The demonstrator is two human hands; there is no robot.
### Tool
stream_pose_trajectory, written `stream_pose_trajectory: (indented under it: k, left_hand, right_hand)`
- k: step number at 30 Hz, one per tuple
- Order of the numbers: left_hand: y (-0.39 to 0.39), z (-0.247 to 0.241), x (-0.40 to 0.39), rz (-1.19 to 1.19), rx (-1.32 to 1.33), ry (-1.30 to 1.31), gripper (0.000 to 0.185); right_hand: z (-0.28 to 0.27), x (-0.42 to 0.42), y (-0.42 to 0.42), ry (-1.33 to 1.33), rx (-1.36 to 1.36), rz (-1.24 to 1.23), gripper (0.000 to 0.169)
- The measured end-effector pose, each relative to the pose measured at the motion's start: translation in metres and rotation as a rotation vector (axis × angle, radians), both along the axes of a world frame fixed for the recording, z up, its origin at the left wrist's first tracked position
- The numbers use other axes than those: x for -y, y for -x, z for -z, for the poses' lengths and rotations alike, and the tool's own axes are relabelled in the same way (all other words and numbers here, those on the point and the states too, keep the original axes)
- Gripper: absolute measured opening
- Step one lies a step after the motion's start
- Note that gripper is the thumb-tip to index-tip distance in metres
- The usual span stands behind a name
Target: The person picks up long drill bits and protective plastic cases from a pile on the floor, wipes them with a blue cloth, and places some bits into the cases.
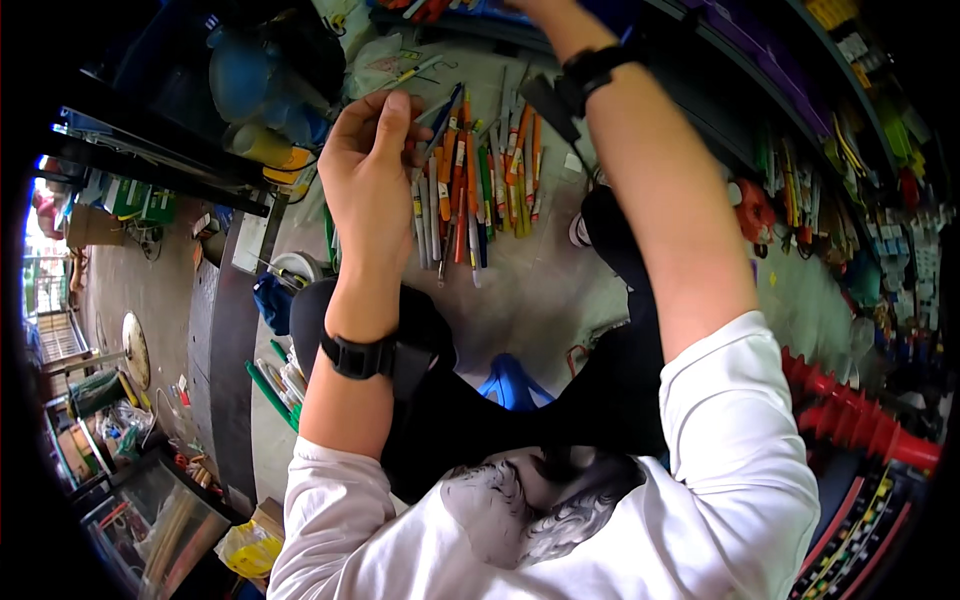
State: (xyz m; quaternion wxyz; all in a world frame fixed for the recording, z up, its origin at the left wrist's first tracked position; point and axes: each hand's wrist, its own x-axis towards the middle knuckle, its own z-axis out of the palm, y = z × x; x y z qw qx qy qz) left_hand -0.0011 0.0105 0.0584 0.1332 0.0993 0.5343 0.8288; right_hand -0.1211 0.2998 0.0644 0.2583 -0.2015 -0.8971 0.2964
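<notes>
My left hand (367, 161) is raised over the left side of a spread of slender, labelled sticks (471, 176) on the floor. Its fingers curl towards the thumb; whether something thin is between them cannot be told. Orange, grey, green and red pieces lie roughly side by side, pointing towards me. My right hand (541, 9) reaches past them to the top edge of the view, by a low blue bin or shelf front (495, 10). Its fingers are mostly cut off, so its grip is hidden. Each wrist wears a black strap.
A clear plastic bag (375, 64) lies beyond my left hand. Part of a blue plastic stool (512, 382) shows between my legs. Stocked shelves (795, 112) curve along the right, with a red ribbed object (862, 420) lower down. Green and white sticks (281, 382) stand at my left.
</notes>
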Motion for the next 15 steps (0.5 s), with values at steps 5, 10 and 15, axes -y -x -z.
stream_pose_trajectory:
  k: [5, 10, 15]
  left_hand:
    - [0.0, 0.001, 0.014, 0.032, 0.105, -0.06, 0.023]
    - [0.0, 0.012, 0.022, 0.127, 0.16, 0.038, 0.022]
    - [0.016, 0.017, 0.02, 0.172, 0.151, 0.153, 0.035]
  right_hand:
    - [0.213, -0.024, -0.02, 0.206, 0.542, 0.135, 0.034]
    - [0.338, -0.029, -0.036, 0.331, 0.881, 0.151, 0.057]
    - [0.374, -0.038, -0.025, 0.287, 1.015, 0.126, 0.07]
